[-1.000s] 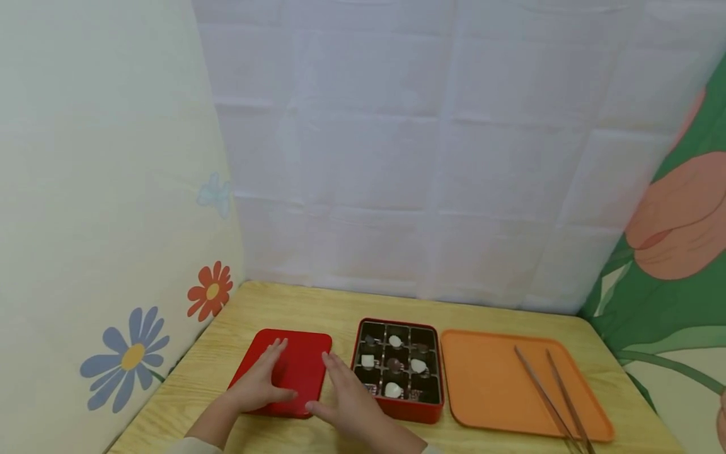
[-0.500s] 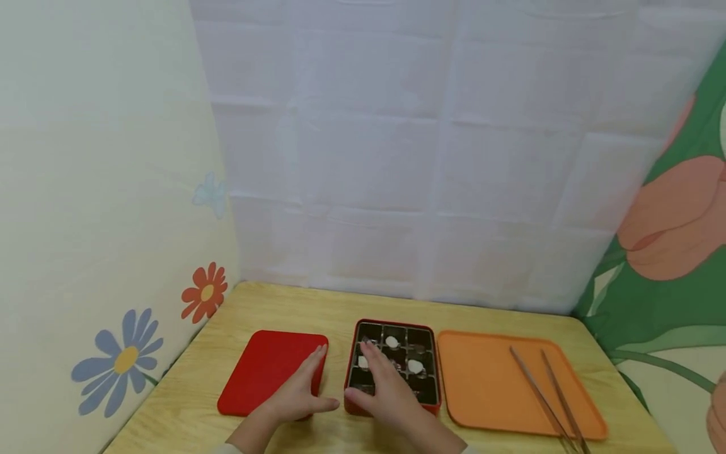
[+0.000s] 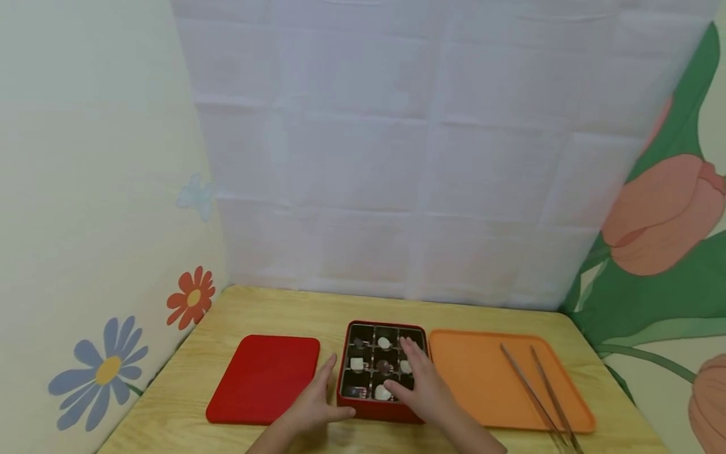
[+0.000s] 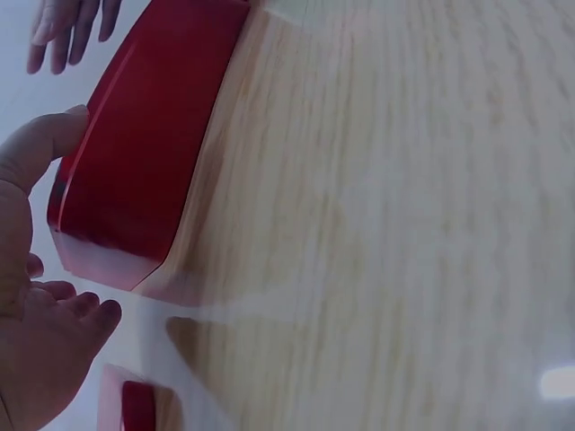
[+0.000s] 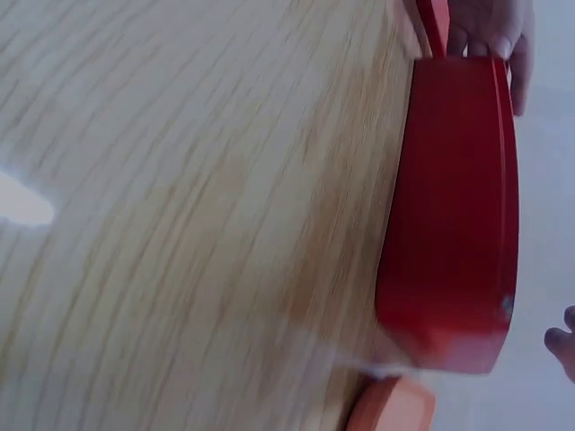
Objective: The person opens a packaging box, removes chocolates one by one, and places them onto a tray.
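A red box (image 3: 379, 412) with a black divided insert holds several small white and dark pieces that look like chocolates. My left hand (image 3: 315, 403) is at the box's left side, fingers spread and straight; in the left wrist view the thumb of that hand (image 4: 31, 346) reaches the rim of the box (image 4: 144, 153). Over the right part of the box, my right hand (image 3: 424, 386) stretches its fingers across the compartments and hides some of them. A flat red lid (image 3: 263, 378) lies on the table left of the box. Neither hand grips anything.
Close to the box's right side lies an orange tray (image 3: 471, 372), with metal tongs (image 3: 523, 379) resting across it and past its front edge. The wooden table (image 3: 283, 305) meets a white cloth backdrop (image 3: 340, 189) behind and printed flower panels at both sides.
Both hands have moved right, from over the lid to the box. The view has turned slightly right. The lid, box, tray and tongs keep their places on the table.
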`<state>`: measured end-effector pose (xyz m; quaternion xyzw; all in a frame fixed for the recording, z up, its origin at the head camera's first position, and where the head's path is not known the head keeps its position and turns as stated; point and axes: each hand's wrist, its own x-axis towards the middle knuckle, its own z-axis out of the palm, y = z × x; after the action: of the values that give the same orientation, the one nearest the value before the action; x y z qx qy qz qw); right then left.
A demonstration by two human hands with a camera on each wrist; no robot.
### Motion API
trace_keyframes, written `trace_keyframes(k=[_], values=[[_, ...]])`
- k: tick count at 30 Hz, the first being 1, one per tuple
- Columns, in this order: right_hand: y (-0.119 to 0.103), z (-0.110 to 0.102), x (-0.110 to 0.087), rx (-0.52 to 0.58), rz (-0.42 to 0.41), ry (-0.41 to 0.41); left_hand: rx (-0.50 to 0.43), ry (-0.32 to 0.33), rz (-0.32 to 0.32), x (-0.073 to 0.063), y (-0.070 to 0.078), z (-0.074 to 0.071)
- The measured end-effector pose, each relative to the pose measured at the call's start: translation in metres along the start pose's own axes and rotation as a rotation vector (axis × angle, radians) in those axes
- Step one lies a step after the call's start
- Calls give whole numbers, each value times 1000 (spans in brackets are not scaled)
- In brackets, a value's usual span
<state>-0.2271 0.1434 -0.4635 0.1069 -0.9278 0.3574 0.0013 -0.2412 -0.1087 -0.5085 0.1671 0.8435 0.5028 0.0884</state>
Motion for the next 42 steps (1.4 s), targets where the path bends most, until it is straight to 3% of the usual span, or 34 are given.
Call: trace_keyframes(k=[7, 12, 24, 32, 42], values=[[26, -21, -6, -64, 30, 87, -57, 0, -71, 4, -3, 8], [47, -43, -9, -117, 59, 137, -79, 32, -85, 7, -2, 14], [104, -89, -28, -153, 197, 137, -124, 75, -68, 8, -3, 21], [149, -105, -45, -262, 191, 205, -112, 107, -52, 9, -4, 24], [181, -116, -63, -314, 325, 165, -104, 106, -71, 8, -7, 26]])
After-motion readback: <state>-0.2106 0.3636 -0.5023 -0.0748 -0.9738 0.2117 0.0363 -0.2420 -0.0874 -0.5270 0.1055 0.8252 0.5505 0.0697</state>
